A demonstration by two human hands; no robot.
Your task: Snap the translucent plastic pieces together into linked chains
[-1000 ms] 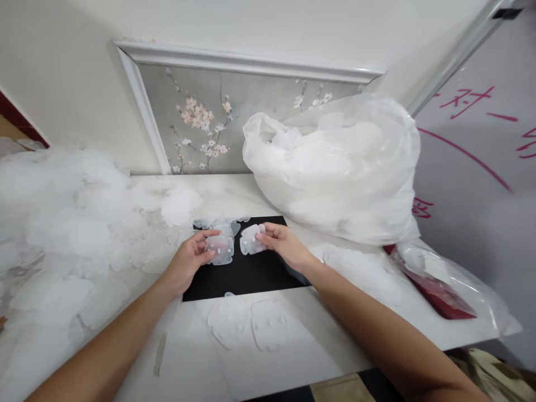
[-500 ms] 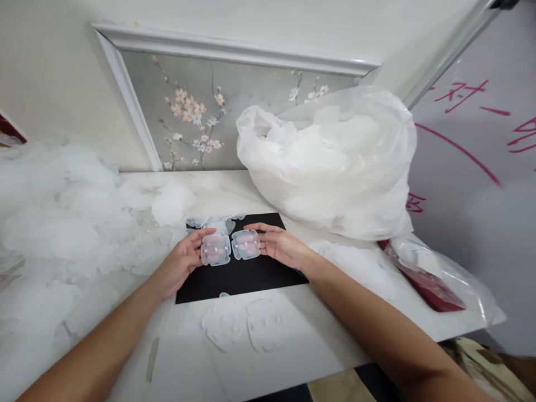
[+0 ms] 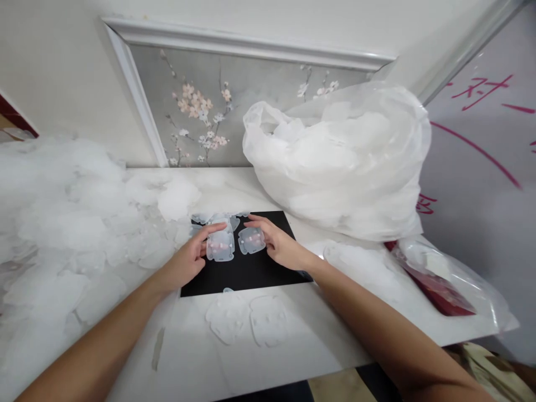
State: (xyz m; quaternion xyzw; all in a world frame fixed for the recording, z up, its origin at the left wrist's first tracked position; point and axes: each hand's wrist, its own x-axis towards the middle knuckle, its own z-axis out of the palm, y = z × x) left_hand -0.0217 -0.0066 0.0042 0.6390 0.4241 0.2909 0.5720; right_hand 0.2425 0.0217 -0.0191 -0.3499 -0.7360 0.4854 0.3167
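Observation:
My left hand [image 3: 186, 262] holds a translucent, rounded-square plastic piece [image 3: 220, 247] with small round studs, its fingers partly behind and along the top. In my right hand [image 3: 285, 248] is a similar clear plastic piece [image 3: 252, 240], slightly tilted, with fingers showing through it. The two pieces are side by side with a narrow gap, above a black mat [image 3: 247, 277]. More clear pieces [image 3: 234, 223] lie at the mat's far edge, partly covered by my left fingers. Two translucent pieces, a rounded one [image 3: 227, 318] and a squarish one [image 3: 268, 321], rest on the white table in front.
A large heap of translucent plastic pieces [image 3: 84, 218] spreads across the left. A full white plastic bag [image 3: 335, 173] stands at the back right. More pieces [image 3: 355, 265] lie right of the mat, near a clear bag over a red item [image 3: 439, 293]. A framed floral panel [image 3: 201, 111] is behind.
The right piece has tilted, and my right hand's fingers have risen above its top edge. My left fingers reach further over the left piece. The camera view has shifted slightly.

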